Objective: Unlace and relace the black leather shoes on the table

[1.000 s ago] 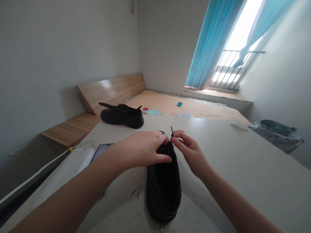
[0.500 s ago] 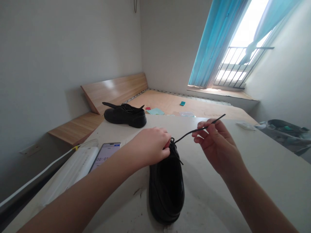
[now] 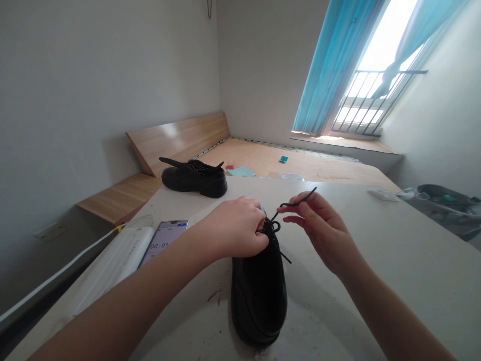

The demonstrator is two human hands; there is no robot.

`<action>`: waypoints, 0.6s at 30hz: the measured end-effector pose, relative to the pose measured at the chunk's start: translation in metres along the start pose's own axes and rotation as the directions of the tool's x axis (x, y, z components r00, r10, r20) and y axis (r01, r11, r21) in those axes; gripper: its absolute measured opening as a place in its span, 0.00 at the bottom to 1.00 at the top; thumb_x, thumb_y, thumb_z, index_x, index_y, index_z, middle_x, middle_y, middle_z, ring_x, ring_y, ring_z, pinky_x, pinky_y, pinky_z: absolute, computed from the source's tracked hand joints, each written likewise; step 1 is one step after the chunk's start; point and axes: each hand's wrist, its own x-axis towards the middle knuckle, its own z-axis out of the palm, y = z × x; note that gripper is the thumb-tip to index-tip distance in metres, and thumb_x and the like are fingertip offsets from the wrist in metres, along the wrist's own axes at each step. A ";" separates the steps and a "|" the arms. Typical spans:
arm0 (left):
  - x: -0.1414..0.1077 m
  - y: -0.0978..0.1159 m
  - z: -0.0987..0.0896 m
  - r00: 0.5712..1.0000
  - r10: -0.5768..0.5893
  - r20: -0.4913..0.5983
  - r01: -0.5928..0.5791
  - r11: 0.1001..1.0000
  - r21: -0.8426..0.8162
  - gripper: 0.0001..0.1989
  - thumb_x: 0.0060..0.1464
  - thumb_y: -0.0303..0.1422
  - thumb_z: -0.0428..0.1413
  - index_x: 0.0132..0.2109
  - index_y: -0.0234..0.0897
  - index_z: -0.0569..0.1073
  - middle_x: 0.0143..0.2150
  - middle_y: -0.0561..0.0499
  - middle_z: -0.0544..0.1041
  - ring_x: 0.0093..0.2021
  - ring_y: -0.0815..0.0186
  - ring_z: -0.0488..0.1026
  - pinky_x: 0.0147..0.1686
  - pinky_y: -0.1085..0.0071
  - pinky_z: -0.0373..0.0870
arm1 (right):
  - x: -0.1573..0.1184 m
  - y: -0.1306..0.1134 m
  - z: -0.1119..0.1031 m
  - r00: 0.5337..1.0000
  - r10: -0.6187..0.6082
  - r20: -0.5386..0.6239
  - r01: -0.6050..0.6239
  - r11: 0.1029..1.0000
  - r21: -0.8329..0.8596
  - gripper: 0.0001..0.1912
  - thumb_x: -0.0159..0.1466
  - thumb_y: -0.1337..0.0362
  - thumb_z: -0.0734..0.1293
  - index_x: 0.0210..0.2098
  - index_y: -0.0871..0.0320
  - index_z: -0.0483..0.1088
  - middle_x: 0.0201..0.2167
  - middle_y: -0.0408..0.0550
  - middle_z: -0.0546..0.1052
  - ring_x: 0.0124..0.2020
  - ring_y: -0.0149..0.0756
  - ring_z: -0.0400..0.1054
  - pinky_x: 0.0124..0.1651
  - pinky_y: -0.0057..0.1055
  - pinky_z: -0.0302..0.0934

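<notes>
A black leather lace-up shoe lies on the pale table with its toe towards me. My left hand grips the top of the shoe at the lacing. My right hand is just right of it, pinching a thin black shoelace between finger and thumb. The lace forms a small loop at the shoe's top, and a short end hangs to the right. My left fingers hide the eyelets.
A second black shoe stands at the table's far edge. A phone showing a timer and a white plastic device with a cable lie to the left. Beyond the table are a wooden platform and a curtained window.
My right hand has moved left, closer to the shoe, and the lace no longer stretches far right. A small loop now shows at the lacing. My left hand stays on the shoe.
</notes>
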 end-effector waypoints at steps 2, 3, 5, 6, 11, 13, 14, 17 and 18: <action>0.001 0.002 -0.001 0.997 -0.046 -0.066 0.050 0.997 0.066 0.08 0.49 0.34 0.50 0.28 0.37 0.71 0.33 0.47 0.73 0.37 0.60 0.70 0.29 0.67 0.61 | 0.000 0.009 0.003 1.000 -0.004 0.024 0.008 0.987 -0.158 0.09 0.64 0.56 0.66 0.38 0.54 0.66 0.35 0.43 0.71 0.39 0.33 0.71 0.41 0.30 0.66; 0.001 0.003 -0.002 0.991 -0.071 -0.115 0.082 0.992 0.094 0.08 0.50 0.33 0.49 0.28 0.36 0.71 0.33 0.47 0.73 0.37 0.60 0.70 0.29 0.67 0.61 | -0.001 0.013 0.005 0.999 -0.009 0.039 0.017 0.978 -0.207 0.09 0.64 0.56 0.66 0.37 0.54 0.64 0.34 0.43 0.71 0.39 0.33 0.70 0.41 0.31 0.65; 0.002 0.004 -0.005 0.964 -0.121 -0.236 0.155 0.979 0.131 0.10 0.54 0.32 0.47 0.31 0.36 0.71 0.33 0.47 0.74 0.37 0.60 0.71 0.28 0.67 0.60 | -0.003 0.018 0.008 0.997 -0.022 0.067 0.038 0.968 -0.249 0.10 0.64 0.56 0.65 0.36 0.54 0.61 0.36 0.44 0.72 0.41 0.34 0.69 0.43 0.33 0.64; 0.001 0.004 -0.006 0.947 -0.144 -0.286 0.188 0.973 0.135 0.10 0.55 0.32 0.46 0.33 0.36 0.71 0.33 0.47 0.74 0.36 0.59 0.71 0.28 0.67 0.61 | -0.004 0.019 0.010 0.996 -0.030 0.085 0.051 0.964 -0.263 0.09 0.64 0.57 0.65 0.37 0.54 0.60 0.37 0.45 0.73 0.42 0.34 0.69 0.44 0.34 0.64; -0.004 0.003 -0.007 0.995 -0.064 -0.073 0.068 0.996 0.051 0.08 0.50 0.35 0.51 0.33 0.38 0.73 0.36 0.48 0.75 0.39 0.58 0.72 0.34 0.65 0.66 | -0.007 0.018 0.012 0.978 -0.072 0.197 0.153 0.887 -0.437 0.04 0.66 0.62 0.60 0.37 0.55 0.65 0.41 0.47 0.72 0.45 0.36 0.67 0.47 0.38 0.62; -0.004 0.003 -0.004 0.999 -0.048 0.006 0.047 0.996 0.077 0.08 0.49 0.34 0.51 0.33 0.37 0.74 0.38 0.46 0.75 0.41 0.56 0.72 0.36 0.64 0.67 | -0.008 0.018 0.011 0.966 -0.122 0.230 0.228 0.822 -0.522 0.04 0.66 0.65 0.60 0.36 0.55 0.66 0.42 0.47 0.71 0.45 0.37 0.65 0.48 0.38 0.61; -0.003 0.004 -0.002 0.999 -0.054 0.010 0.052 0.993 0.105 0.08 0.50 0.33 0.51 0.33 0.37 0.74 0.38 0.45 0.75 0.42 0.56 0.71 0.36 0.63 0.68 | -0.008 0.019 0.010 0.958 -0.144 0.247 0.262 0.788 -0.557 0.04 0.65 0.67 0.60 0.36 0.55 0.67 0.42 0.47 0.71 0.46 0.37 0.65 0.49 0.38 0.61; 0.002 0.005 0.001 0.997 -0.058 -0.054 0.065 0.987 0.147 0.10 0.53 0.32 0.48 0.32 0.37 0.73 0.38 0.45 0.75 0.42 0.56 0.72 0.36 0.63 0.68 | -0.008 0.020 0.009 0.941 -0.188 0.283 0.327 0.723 -0.609 0.07 0.64 0.69 0.61 0.40 0.55 0.68 0.43 0.47 0.70 0.47 0.37 0.63 0.52 0.39 0.58; 0.003 0.006 0.001 0.993 -0.065 -0.099 0.079 0.986 0.145 0.11 0.55 0.32 0.47 0.33 0.37 0.73 0.38 0.46 0.75 0.42 0.56 0.72 0.35 0.64 0.67 | -0.008 0.020 0.009 0.935 -0.202 0.292 0.345 0.713 -0.610 0.07 0.64 0.70 0.61 0.40 0.55 0.68 0.44 0.48 0.70 0.48 0.37 0.62 0.53 0.39 0.58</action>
